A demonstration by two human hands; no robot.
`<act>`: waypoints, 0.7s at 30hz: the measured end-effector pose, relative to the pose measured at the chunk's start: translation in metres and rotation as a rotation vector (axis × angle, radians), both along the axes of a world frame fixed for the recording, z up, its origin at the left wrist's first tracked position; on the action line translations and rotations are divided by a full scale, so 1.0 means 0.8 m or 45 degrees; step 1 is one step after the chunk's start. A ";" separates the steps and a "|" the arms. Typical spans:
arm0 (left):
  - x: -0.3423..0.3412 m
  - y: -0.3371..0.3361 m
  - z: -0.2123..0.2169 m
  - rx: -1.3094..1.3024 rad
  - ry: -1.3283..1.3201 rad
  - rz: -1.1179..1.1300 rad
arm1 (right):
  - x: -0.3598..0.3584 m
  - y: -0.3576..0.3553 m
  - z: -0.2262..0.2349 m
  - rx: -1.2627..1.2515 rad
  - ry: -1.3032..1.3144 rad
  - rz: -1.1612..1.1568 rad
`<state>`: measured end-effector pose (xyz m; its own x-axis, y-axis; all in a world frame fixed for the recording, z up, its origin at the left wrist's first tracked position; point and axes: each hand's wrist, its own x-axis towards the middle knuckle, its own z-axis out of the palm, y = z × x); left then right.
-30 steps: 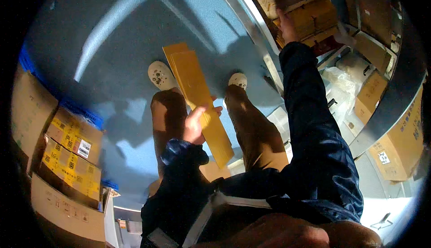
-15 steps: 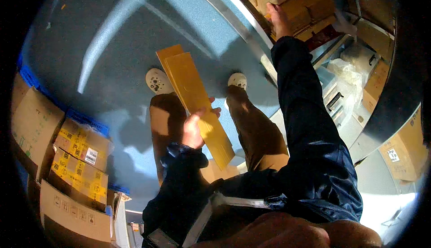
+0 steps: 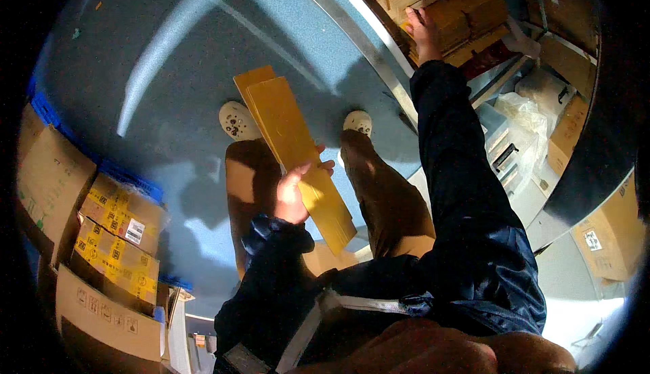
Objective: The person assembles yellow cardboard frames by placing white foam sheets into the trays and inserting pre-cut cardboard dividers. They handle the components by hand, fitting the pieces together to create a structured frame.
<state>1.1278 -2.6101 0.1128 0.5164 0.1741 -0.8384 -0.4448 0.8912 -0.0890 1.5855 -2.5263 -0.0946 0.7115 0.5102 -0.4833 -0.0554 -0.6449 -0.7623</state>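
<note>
While the person is standing on the blue floor (image 3: 169,56), the left hand (image 3: 292,194) is gripping a long flat piece of yellow cardboard (image 3: 294,150) near the middle of the frame, the fingers wrapping round its lower right stretch so that their tips are showing over the right edge and the thumb is pressing on the near side. Most of the cardboard is reaching up and left of the grip, and a shorter end is sticking out below it, toward the lower right. Its long axis is running slantwise, from the upper left above the white shoes (image 3: 237,120) down to the lower right over the brown trousers (image 3: 386,198). A second layer is peeking out at its upper end, and I cannot tell whether this is one folded piece or two. The right hand (image 3: 423,32) is stretching toward the upper right of the frame and resting on a stack of yellow cardboard (image 3: 467,15) on the shelf (image 3: 379,56); its fingers are lying fairly flat and loosely spread, though whether they are pinching anything is hard to make out. The dark blue sleeve (image 3: 467,205) is hiding part of the shelf below. Brown boxes with yellow labels (image 3: 115,232) are sitting at the lower left, bent by the lens and partly cut off by the dark rim.
</note>
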 end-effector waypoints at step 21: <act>0.010 0.024 0.017 0.021 -0.004 0.040 | -0.002 -0.006 -0.021 0.353 -0.055 -0.182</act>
<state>1.1355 -2.5909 0.1261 0.5132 0.2043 -0.8336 -0.4724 0.8781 -0.0757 1.5842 -2.5311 -0.1110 0.8021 0.5119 -0.3076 -0.0943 -0.4001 -0.9116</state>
